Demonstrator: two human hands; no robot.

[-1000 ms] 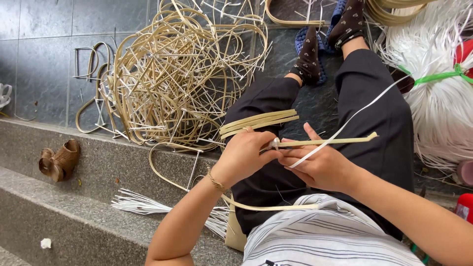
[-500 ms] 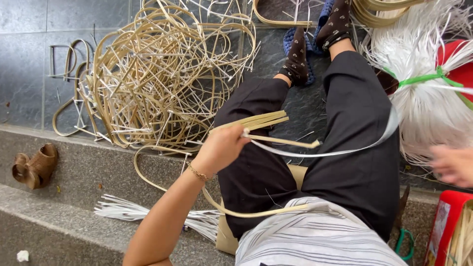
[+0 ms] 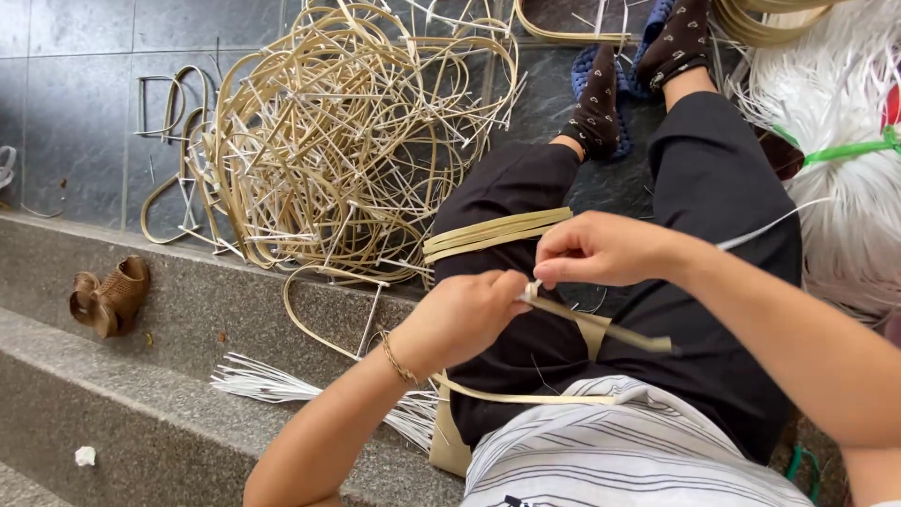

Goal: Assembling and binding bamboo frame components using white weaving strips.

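Over the lap, both hands, left (image 3: 465,319) and right (image 3: 601,249), pinch a bent cane strip (image 3: 601,326) with a white strand (image 3: 770,225).

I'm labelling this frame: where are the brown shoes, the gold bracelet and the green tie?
brown shoes (image 3: 111,297), head view, upper of the nearer shoe
gold bracelet (image 3: 398,361), head view, band on wrist
green tie (image 3: 849,150), head view, mid-strip

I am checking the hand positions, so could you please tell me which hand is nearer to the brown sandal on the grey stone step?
Left. The left hand is closer to the brown sandal; the right hand is farther away, beyond the left.
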